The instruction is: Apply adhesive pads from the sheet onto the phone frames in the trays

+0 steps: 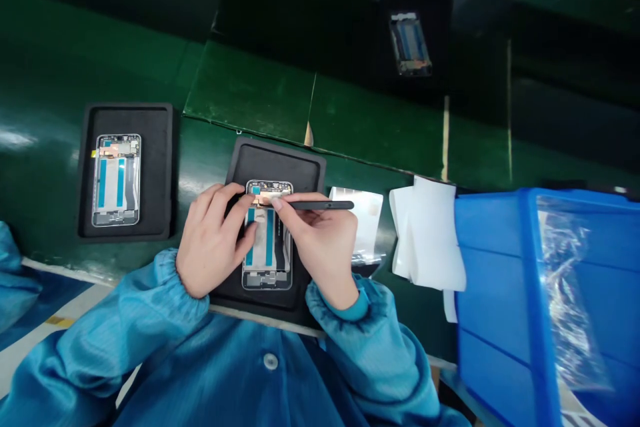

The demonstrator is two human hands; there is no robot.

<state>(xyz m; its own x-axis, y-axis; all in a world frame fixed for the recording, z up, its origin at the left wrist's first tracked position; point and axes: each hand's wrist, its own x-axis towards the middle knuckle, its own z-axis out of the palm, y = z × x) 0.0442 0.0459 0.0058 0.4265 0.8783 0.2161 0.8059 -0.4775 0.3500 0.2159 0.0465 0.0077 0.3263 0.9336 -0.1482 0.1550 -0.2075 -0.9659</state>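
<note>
An opened phone (260,240) with two blue strips lies upright in a black tray (280,157) before me. My left hand (215,233) rests along its left side, fingers bent and somewhat apart, fingertips on its upper left part, with nothing visible held. Pinched between the thumb and fingers of my right hand (325,240) is a black tweezers-like tool (325,205). It lies nearly level, its tip at the copper-coloured area near the phone's top; the exact tip is hidden by my fingers.
Another opened phone (117,180) lies in a black tray (170,173) at the left. White sheets (430,233) and a shiny film (367,213) are on the right, beside a blue bin (495,267) with clear plastic. A third phone (411,43) sits on the far conveyor.
</note>
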